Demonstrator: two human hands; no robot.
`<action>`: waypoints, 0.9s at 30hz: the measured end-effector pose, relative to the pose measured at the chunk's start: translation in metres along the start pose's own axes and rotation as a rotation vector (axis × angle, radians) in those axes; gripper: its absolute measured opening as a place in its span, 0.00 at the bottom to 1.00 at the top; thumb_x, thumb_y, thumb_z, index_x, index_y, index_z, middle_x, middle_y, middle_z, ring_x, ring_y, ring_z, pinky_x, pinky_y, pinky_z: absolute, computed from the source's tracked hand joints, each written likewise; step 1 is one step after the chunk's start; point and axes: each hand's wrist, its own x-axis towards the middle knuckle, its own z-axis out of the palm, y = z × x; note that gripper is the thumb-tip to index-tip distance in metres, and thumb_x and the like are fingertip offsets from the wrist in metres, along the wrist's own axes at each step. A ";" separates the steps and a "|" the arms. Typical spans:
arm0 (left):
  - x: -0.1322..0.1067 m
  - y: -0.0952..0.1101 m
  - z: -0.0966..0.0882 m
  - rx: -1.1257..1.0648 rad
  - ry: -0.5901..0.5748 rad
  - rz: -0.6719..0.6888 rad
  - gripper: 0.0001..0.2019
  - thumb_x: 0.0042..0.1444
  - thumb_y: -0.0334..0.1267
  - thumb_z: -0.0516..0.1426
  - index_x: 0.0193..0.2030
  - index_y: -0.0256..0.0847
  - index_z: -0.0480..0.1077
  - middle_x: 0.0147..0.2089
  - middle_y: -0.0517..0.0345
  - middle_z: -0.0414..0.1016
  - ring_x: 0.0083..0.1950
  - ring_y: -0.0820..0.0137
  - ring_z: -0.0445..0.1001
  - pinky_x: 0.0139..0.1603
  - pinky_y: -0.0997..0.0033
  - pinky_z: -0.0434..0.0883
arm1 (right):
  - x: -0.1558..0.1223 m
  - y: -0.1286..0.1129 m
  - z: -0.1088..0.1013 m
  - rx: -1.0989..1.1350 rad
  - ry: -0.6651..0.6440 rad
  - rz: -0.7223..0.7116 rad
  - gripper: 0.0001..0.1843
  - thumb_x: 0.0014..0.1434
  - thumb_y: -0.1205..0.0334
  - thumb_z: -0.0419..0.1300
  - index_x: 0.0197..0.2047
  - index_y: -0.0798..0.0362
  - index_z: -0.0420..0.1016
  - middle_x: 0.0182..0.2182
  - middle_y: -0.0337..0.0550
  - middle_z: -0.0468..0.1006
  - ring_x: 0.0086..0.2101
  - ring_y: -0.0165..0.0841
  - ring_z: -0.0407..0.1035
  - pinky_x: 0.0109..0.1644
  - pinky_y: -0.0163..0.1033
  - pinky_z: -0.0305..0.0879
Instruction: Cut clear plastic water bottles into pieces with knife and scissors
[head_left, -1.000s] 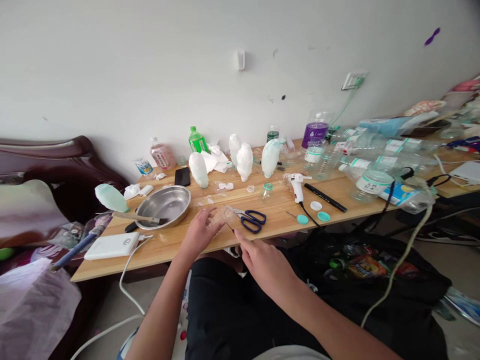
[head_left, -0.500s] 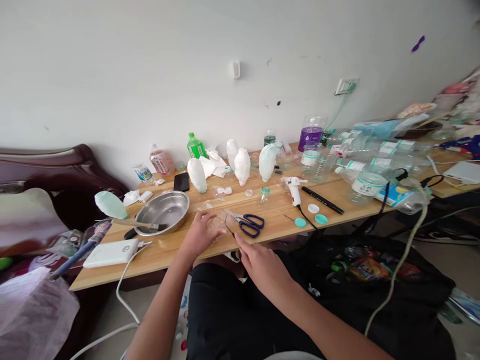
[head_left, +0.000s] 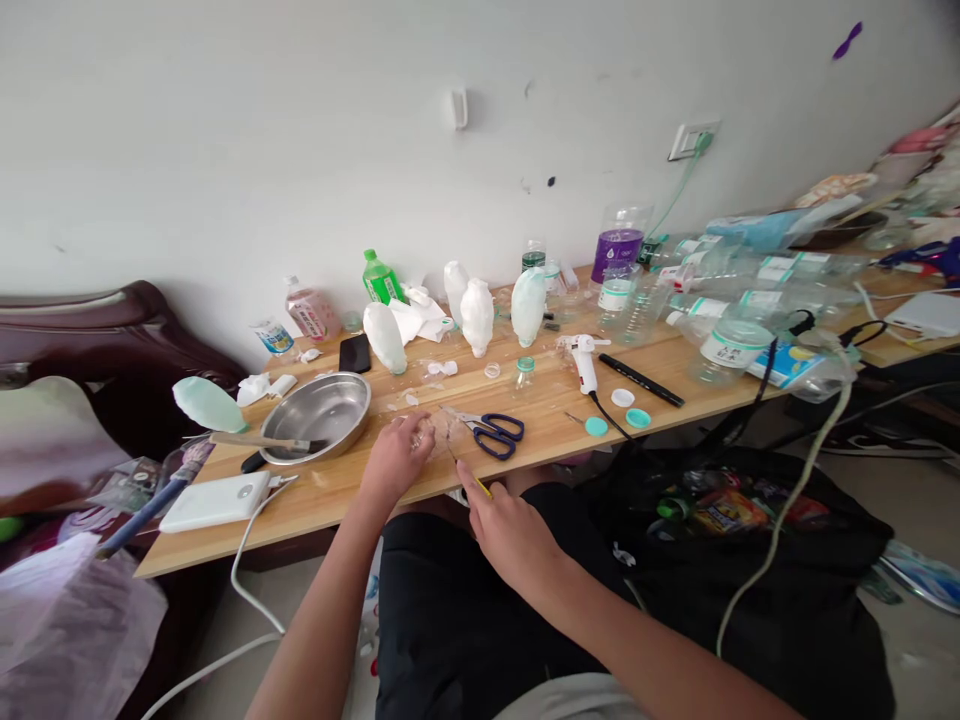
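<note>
My left hand (head_left: 397, 455) rests on the wooden table (head_left: 525, 440) with its fingers curled round a clear plastic piece (head_left: 442, 432), pinning it near the front edge. Just right of it, my right hand (head_left: 504, 520) is closed on a thin yellow-handled tool (head_left: 469, 472) whose tip points at the clear piece. Blue-handled scissors (head_left: 491, 432) lie on the table just beyond, to the right of the clear piece.
A steel bowl (head_left: 319, 412) with a brush lies left of my hands, a white power bank (head_left: 214, 500) nearer the edge. White wrapped bottles (head_left: 476, 315), a glue gun (head_left: 581, 360), caps, a phone and many clear bottles (head_left: 720, 320) fill the back and right. A black bag (head_left: 750, 530) sits below.
The view shifted slightly. My right hand drew back a little toward me, and the tool's yellow handle now shows. My left hand stays on the clear piece.
</note>
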 end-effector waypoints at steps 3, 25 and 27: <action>0.005 -0.005 -0.003 -0.019 -0.038 0.002 0.20 0.64 0.48 0.49 0.54 0.39 0.71 0.50 0.46 0.78 0.52 0.58 0.75 0.56 0.57 0.69 | 0.000 0.001 0.001 -0.005 -0.004 -0.004 0.31 0.68 0.65 0.48 0.73 0.48 0.48 0.38 0.49 0.77 0.31 0.39 0.77 0.30 0.38 0.68; 0.008 0.001 0.000 -0.069 -0.024 0.084 0.21 0.65 0.51 0.48 0.50 0.38 0.73 0.48 0.46 0.74 0.53 0.59 0.73 0.57 0.58 0.69 | 0.003 0.004 -0.013 0.012 0.114 0.053 0.29 0.70 0.59 0.45 0.72 0.43 0.49 0.38 0.45 0.79 0.31 0.38 0.77 0.32 0.38 0.69; 0.011 0.001 0.002 -0.059 -0.031 0.068 0.21 0.65 0.51 0.48 0.50 0.38 0.73 0.46 0.47 0.74 0.50 0.59 0.74 0.55 0.58 0.70 | 0.005 0.003 -0.007 0.003 0.088 0.063 0.28 0.70 0.60 0.45 0.72 0.43 0.49 0.39 0.47 0.79 0.32 0.38 0.77 0.32 0.38 0.70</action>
